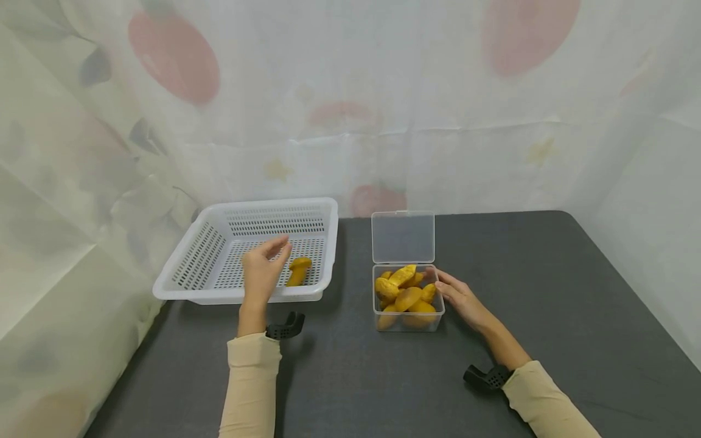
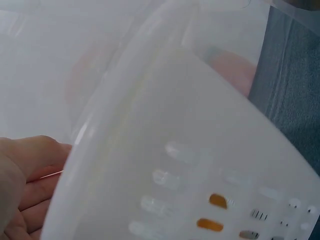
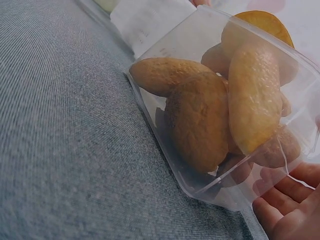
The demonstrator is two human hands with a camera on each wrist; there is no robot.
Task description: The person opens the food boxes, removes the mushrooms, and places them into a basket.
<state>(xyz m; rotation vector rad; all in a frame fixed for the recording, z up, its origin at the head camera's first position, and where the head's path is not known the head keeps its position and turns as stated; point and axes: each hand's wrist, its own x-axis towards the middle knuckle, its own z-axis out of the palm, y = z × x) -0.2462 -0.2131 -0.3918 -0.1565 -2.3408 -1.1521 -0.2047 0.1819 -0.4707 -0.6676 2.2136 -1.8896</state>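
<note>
My left hand (image 1: 263,267) hovers over the near side of a white perforated basket (image 1: 188,255), thumb and fingers bent with nothing seen between them. Just right of it, a yellow mushroom (image 1: 298,272) with a rounded cap lies in the basket. In the left wrist view the basket wall (image 2: 150,110) covers part of the hand (image 2: 30,185). My right hand (image 1: 460,298) rests its fingers against the right side of a clear plastic box (image 1: 408,322). Several yellow-brown, mushroom-like pieces (image 1: 408,298) fill that box. Through its wall, fingers (image 3: 280,200) show in the right wrist view.
The box's hinged lid (image 1: 403,237) stands raised at its back. Both containers are on a dark grey table (image 1: 339,377). A pale printed curtain (image 1: 350,79) hangs behind and along the left. Each wrist carries a black band (image 1: 285,326).
</note>
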